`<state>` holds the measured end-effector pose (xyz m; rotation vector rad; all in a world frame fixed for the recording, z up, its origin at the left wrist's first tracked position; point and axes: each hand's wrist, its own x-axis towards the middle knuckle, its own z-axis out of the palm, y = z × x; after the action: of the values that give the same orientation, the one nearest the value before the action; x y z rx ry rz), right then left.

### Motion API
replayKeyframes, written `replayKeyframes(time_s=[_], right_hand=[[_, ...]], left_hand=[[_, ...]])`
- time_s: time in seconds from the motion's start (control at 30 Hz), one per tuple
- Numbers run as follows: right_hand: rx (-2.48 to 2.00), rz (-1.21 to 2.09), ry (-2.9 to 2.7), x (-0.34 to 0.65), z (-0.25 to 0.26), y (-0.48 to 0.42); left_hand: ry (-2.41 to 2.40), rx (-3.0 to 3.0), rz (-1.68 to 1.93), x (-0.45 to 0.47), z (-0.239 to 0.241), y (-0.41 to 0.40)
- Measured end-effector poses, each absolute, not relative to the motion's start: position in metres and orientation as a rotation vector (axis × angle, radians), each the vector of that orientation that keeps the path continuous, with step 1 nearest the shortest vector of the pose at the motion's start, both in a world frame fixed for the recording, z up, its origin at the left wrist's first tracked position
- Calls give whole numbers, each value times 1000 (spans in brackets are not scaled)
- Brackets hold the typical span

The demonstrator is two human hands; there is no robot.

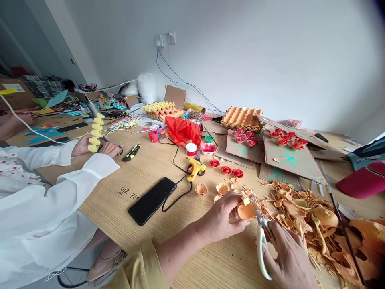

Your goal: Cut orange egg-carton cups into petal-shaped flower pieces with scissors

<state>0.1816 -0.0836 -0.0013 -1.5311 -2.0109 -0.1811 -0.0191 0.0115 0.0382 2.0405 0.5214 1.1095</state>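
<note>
My left hand (224,216) pinches an orange egg-carton cup (246,211) between thumb and fingers, low over the table's near side. In my right hand (287,255) are white-handled scissors (261,245), their blades at the cup's right edge. Just beyond my left hand sit cut orange petal cups, one (222,188) close by and another (201,189) to its left. Further back lie several red paper roses, among them one rose (237,173). A heap of orange carton scraps (296,212) spreads right beside my right hand.
A yellow glue gun (196,167) and a black phone (152,200) lie left of my hands. Cardboard sheets (290,160) with red roses stand behind, near stacked egg trays (242,116). At left, a co-worker's hands (110,149) hold a yellow carton strip (95,132) near a utility knife (131,153).
</note>
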Motion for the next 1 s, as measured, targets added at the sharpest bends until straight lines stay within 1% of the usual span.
replayKeyframes(time_s=[0.33, 0.73, 1.0], right_hand=[[-1584, -27, -1929, 171, 9, -88], [-1551, -110, -1934, 168, 15, -91], [-1627, -62, -1919, 166, 17, -88]], left_hand=[[512, 1999, 1056, -19, 49, 9], [561, 1830, 977, -21, 45, 11], [611, 2145, 1023, -24, 44, 11]])
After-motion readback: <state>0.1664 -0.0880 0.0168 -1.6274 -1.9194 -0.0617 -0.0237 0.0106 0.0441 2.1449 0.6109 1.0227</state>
